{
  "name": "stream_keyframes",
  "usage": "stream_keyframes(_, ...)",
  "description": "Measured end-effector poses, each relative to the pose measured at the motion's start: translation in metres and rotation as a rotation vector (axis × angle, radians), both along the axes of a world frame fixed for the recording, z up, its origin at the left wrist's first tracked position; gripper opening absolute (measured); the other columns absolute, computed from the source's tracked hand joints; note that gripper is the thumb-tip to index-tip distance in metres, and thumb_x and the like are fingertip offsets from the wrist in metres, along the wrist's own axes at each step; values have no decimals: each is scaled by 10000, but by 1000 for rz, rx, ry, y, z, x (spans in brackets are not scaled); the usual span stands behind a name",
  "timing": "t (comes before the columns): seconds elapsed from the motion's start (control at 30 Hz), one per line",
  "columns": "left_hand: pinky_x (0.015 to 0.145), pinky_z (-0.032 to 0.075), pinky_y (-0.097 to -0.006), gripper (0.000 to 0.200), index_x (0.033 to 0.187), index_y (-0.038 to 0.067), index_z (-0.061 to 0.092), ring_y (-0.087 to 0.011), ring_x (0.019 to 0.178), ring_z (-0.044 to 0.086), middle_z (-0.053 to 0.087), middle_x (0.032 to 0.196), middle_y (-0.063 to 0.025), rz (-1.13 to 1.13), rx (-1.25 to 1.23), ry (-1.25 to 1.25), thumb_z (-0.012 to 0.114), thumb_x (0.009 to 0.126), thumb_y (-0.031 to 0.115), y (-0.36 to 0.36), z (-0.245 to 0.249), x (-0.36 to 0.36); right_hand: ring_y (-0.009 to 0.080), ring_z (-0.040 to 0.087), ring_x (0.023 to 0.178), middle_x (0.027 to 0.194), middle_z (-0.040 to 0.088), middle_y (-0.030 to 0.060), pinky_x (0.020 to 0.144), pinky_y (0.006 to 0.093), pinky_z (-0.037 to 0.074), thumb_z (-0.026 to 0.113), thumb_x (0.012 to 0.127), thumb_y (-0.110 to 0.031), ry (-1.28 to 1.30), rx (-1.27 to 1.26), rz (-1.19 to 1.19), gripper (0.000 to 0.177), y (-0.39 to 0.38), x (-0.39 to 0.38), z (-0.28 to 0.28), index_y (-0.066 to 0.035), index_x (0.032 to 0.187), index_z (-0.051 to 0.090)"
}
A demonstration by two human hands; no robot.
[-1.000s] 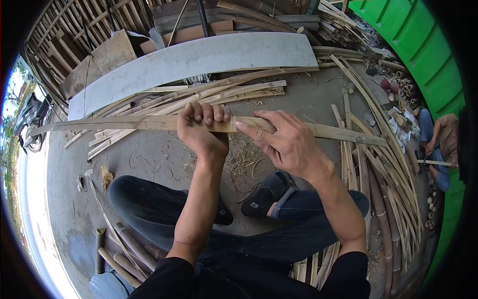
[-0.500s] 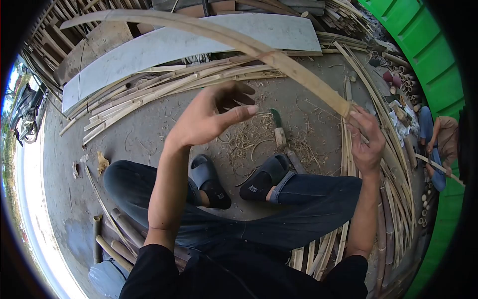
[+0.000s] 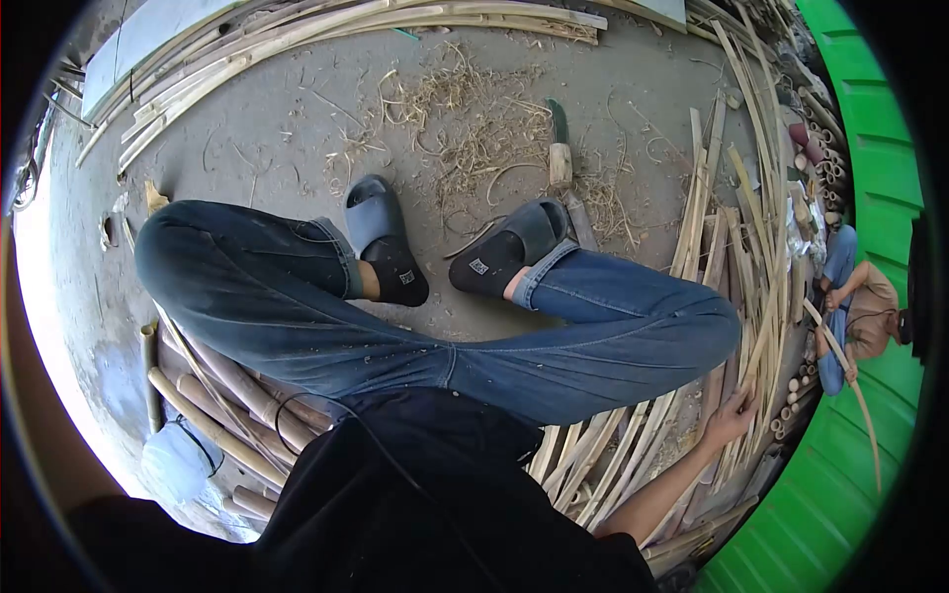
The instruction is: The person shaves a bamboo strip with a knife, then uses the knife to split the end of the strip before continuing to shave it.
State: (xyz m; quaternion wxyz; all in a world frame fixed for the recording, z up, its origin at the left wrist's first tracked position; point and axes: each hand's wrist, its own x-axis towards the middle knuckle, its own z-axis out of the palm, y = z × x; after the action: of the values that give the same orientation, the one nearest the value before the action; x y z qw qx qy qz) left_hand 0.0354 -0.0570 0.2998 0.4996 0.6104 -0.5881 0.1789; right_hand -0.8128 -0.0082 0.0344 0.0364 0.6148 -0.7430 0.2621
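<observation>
My right hand (image 3: 730, 417) reaches out to the lower right, over the long split bamboo strips (image 3: 753, 306) lying beside my right leg. Its fingers look partly spread against the strips, with no grip visible. My left arm runs up the far left edge, dark and blurred, and its hand is out of view. Between my feet and the shavings lies a knife with a wooden handle (image 3: 560, 166) and a green-looking blade, on the concrete floor.
Curly shavings (image 3: 450, 109) litter the floor. More strips (image 3: 297, 40) lie along the top. Bamboo poles (image 3: 232, 381) and a clear plastic bag (image 3: 178, 460) are at lower left. At right, a co-worker (image 3: 860, 311) holds a curved strip before a green metal wall (image 3: 885, 128).
The long strip is no longer raised before me. My right hand has moved down to the strips at right, and my left hand has left the view. The camera has tilted downward.
</observation>
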Motion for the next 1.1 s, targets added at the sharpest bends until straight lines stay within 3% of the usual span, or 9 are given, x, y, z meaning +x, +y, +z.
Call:
stream_keyframes(0.2, 921, 549, -326, 341, 1243, 12, 626, -209, 1043, 685, 693, 1171, -167, 34, 9, -32, 529, 1016, 247, -2, 17, 11, 372, 536, 1297, 1371, 578, 247, 1115, 419, 387, 596, 980, -82, -13, 48, -72, 440, 74, -36, -96, 61, 1387, 507)
stream_keyframes(0.47, 922, 548, -326, 337, 1242, 13, 627, -207, 1040, 684, 692, 1174, -166, 79, 11, -49, 529, 1014, 241, 10, 36, 10, 408, 576, 1246, 1385, 565, 255, 1041, 433, 474, 594, 989, -147, 60, 4, -139, 441, 121, -28, -135, 45, 1378, 518)
stream_keyframes(0.63, 923, 548, -326, 334, 1241, 13, 628, -207, 1039, 684, 691, 1175, -165, 91, -3, -51, 529, 1013, 237, 23, 46, 16, 379, 560, 1276, 1392, 551, 251, 1023, 447, 526, 519, 1009, -128, -236, 61, -170, 429, 163, 1, -164, 24, 1409, 489)
stream_keyframes(0.77, 923, 547, -326, 332, 1240, 14, 628, -206, 1037, 683, 691, 1176, -164, 130, -18, -55, 529, 1012, 234, 35, 56, 14, 402, 537, 1295, 1399, 534, 247, 1050, 467, 502, 464, 1013, -102, -103, 61, -136, 440, 194, -37, -202, 18, 1437, 456)
stream_keyframes(0.8, 923, 547, -326, 331, 1240, 14, 628, -206, 1037, 683, 690, 1177, -164, 116, -12, -72, 529, 1012, 233, 32, 61, 11, 427, 542, 1273, 1404, 531, 252, 1076, 496, 466, 522, 974, -73, -182, 97, -177, 465, 201, -34, -196, 18, 1427, 465)
stream_keyframes(0.87, 924, 547, -326, 330, 1240, 14, 628, -206, 1036, 683, 690, 1177, -164, 105, 1, -83, 529, 1012, 231, 22, 63, 9, 447, 550, 1245, 1373, 565, 241, 1092, 526, 433, 565, 918, -7, -30, 288, -298, 516, 230, -52, -187, 22, 1422, 459)
stream_keyframes(1.0, 924, 546, -326, 328, 1239, 14, 629, -205, 1035, 683, 690, 1178, -163, 113, -8, -78, 529, 1011, 228, 29, 63, 8, 381, 606, 1207, 1267, 645, 222, 1048, 517, 444, 715, 823, -94, 327, 1007, -792, 639, 264, -89, -155, 0, 1404, 466)
stream_keyframes(1.03, 925, 546, -326, 328, 1239, 14, 629, -205, 1034, 682, 689, 1179, -163, 110, -14, -82, 529, 1011, 227, 33, 64, 7, 381, 606, 1207, 1267, 645, 222, 1048, 517, 444, 715, 823, -94, 332, 1001, -770, 639, 253, -115, -159, 0, 1404, 466)
stream_keyframes(1.1, 925, 546, -326, 327, 1239, 14, 629, -205, 1034, 682, 689, 1179, -162, 107, -7, -89, 529, 1010, 226, 33, 64, 4, 384, 660, 1125, 1195, 658, 305, 1022, 487, 477, 719, 719, -151, -225, 652, -989, 694, 222, -195, -170, 21, 1366, 534)
